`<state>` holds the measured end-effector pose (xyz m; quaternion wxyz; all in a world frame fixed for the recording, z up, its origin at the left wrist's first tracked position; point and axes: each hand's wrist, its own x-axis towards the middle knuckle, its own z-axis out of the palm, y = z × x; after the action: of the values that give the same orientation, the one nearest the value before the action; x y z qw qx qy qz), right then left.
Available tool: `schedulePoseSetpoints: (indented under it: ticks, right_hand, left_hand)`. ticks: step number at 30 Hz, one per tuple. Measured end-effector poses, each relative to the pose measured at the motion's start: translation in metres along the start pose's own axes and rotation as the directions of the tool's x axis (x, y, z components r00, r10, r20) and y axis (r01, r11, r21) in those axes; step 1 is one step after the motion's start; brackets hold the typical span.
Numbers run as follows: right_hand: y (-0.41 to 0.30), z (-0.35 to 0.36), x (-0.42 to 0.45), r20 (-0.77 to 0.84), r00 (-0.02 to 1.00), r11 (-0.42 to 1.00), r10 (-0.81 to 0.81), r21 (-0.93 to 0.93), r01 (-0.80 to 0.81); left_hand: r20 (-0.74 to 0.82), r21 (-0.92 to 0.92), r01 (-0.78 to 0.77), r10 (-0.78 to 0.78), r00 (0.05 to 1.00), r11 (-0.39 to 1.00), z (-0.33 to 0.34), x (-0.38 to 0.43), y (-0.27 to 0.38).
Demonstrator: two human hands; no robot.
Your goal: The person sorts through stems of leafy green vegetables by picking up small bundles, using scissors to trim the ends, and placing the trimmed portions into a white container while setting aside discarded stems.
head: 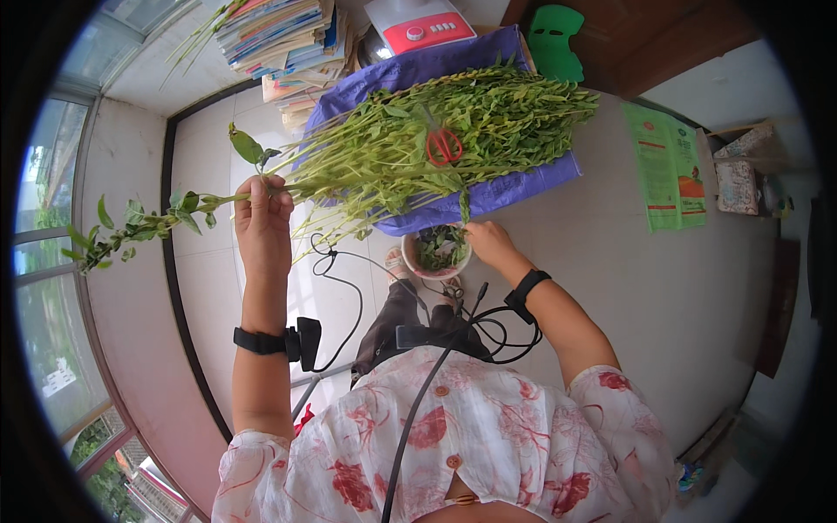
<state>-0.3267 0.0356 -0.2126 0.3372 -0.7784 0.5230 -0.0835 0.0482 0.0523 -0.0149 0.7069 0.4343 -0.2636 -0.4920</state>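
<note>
My left hand [263, 206] pinches a long green plant stalk [222, 199] between thumb and fingers. The stalk's leafy, pod-bearing end [124, 232] points left toward the windows, and a single broad leaf [246, 146] stands up above the hand. My right hand [489, 243] is at the right rim of a small white bucket [409, 261], fingertips drawn together beside a hanging leaf [465, 208]. Whether it grips that leaf is unclear. Loose green leaves [439, 248] lie inside the bucket. Ahead, a large heap of cut leafy stalks [497, 118] rests on purple plastic sheeting [529, 181].
Red-handled scissors [444, 145] lie on the heap. Behind it are stacked books and papers [281, 46], a red-and-white appliance [425, 29] and a green plastic stool [556, 42]. Black cables [503, 327] loop before my body. A green printed bag [667, 167] is at right.
</note>
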Motion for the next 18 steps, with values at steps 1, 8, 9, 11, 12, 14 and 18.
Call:
schedulePoseSetpoints:
  ticks: [1, 8, 9, 11, 12, 14, 18]
  right_hand:
    - [0.008, 0.017, 0.003, -0.001, 0.999, 0.998, 0.049, -0.029, -0.049]
    - [0.037, 0.091, 0.004, 0.188, 0.941, 0.959, 0.281, -0.095, -0.267]
    - [0.035, 0.09, 0.006, 0.194, 0.948, 0.967, 0.253, -0.095, -0.238]
    - [0.036, 0.082, 0.004, 0.2, 0.954, 0.973, 0.225, -0.096, -0.209]
    - [0.023, 0.066, 0.009, 0.194, 0.965, 0.982, 0.174, 0.044, -0.186]
    - [0.029, 0.028, 0.017, 0.206, 0.972, 0.968, 0.114, 0.195, -0.155]
    - [-0.027, -0.074, 0.033, 0.196, 0.979, 0.913, 0.051, 0.389, -0.125]
  left_hand:
    - [-0.009, 0.022, 0.0, 0.0, 1.0, 1.0, 0.0, -0.006, -0.001]
    - [0.062, 0.188, -0.044, 0.032, 0.998, 0.981, -0.005, -0.041, -0.007]
    - [0.07, 0.205, -0.038, 0.024, 0.997, 0.978, -0.008, -0.044, -0.009]
    - [0.081, 0.26, 0.006, -0.028, 0.996, 0.966, -0.011, -0.046, -0.015]
    - [0.053, 0.295, 0.031, -0.049, 0.997, 0.955, -0.018, -0.051, -0.018]
    - [0.058, 0.329, 0.083, -0.107, 0.993, 0.941, -0.015, -0.05, -0.027]
    - [0.239, 0.37, 0.11, -0.209, 0.948, 0.923, -0.003, -0.043, -0.038]
